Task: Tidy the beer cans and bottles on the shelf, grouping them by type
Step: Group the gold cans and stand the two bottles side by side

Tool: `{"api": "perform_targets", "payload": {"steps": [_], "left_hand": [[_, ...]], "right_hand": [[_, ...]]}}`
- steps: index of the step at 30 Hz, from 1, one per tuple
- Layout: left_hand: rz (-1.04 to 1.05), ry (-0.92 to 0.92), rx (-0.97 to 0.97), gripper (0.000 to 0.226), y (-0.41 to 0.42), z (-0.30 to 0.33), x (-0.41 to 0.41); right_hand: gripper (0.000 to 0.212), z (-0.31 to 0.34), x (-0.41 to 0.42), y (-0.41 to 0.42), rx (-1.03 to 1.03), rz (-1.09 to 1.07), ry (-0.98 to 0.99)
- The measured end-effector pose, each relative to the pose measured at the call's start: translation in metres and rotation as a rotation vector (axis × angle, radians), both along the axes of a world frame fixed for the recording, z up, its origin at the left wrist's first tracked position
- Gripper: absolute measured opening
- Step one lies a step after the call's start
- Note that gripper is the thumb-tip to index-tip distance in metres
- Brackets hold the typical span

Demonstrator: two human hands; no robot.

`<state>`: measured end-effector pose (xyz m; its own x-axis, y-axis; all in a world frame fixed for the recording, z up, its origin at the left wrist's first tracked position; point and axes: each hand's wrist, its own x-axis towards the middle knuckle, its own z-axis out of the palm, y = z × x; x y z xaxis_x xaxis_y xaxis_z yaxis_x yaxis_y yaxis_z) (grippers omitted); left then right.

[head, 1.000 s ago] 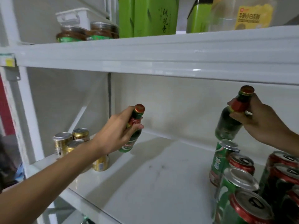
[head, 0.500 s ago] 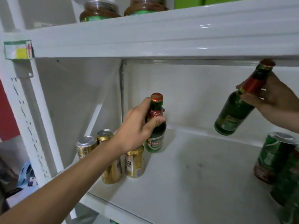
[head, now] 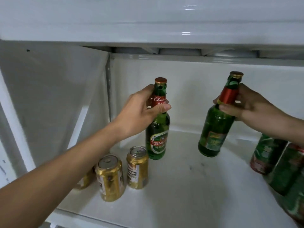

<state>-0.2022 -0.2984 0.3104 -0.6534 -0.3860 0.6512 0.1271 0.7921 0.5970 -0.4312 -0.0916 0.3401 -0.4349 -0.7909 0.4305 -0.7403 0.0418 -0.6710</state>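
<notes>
The shelf [head: 181, 186] looks half sorted: green cans [head: 269, 155] bunch at the right, gold cans [head: 137, 167] at the left. Left hand [head: 141, 112] grips one bottle [head: 158, 129] by its neck, seemingly set down behind the gold cans; right hand [head: 243, 104] pinches a tilted second bottle [head: 213, 129] (apparently not yet down).

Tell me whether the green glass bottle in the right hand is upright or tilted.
Tilted: the green glass bottle leans, its red-foiled neck gripped by the right hand, its base toward the left.
</notes>
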Motion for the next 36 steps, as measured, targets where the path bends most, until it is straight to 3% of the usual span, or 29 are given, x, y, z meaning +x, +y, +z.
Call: {"api": "perform_targets", "payload": {"steps": [6,12,18,29,36], "left_hand": [[-0.017,0.065,0.173,0.032,-0.03,0.004,-0.009],[-0.043,-0.015,0.285,0.031,-0.03,-0.01,-0.037],[-0.074,-0.059,0.437,0.025,-0.01,-0.019,-0.073],[-0.06,-0.131,0.379,0.027,0.014,-0.028,-0.114],[-0.041,-0.112,0.358,0.03,0.022,-0.037,-0.11]], "right_hand": [[0.033,-0.02,0.018,-0.039,0.006,-0.115,-0.059],[0.024,-0.049,0.025,-0.048,-0.007,-0.193,-0.165],[0.034,-0.068,0.017,-0.035,0.009,-0.274,-0.111],[0.034,-0.067,0.012,-0.028,0.046,-0.315,-0.088],[0.044,-0.102,0.013,-0.029,-0.082,-0.459,-0.071]]}}
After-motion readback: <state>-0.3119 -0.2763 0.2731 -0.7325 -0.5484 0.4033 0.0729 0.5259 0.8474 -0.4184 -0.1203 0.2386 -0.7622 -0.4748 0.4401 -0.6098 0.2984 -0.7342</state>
